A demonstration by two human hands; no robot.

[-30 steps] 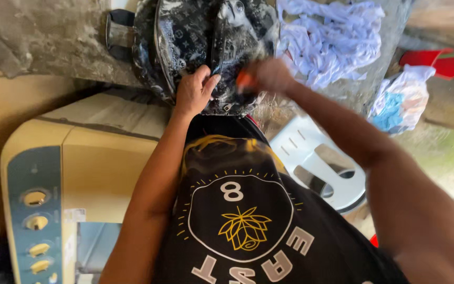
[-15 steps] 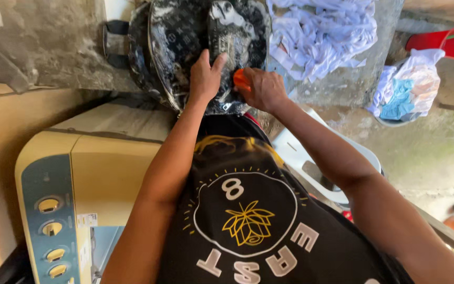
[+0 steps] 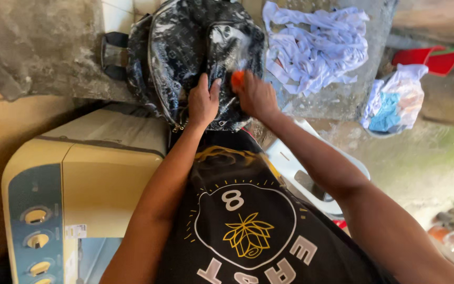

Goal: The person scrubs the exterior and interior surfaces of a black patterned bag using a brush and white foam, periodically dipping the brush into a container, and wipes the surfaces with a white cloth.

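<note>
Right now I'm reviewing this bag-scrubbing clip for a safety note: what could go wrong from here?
1. The black backpack looks wet and glossy, propped against the wall; the left hand alone steadies it, so it might slide.
2. The right hand presses a small orange object that is mostly hidden; it could slip out.
3. The washing machine sits right beside the bag, so drips may reach its control knobs.

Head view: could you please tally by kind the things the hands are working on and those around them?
Black bags: 1
Orange items in right hand: 1
Washing machines: 1
White cloth piles: 1
Red buckets: 1
White plastic chairs: 1
Total: 6
</note>
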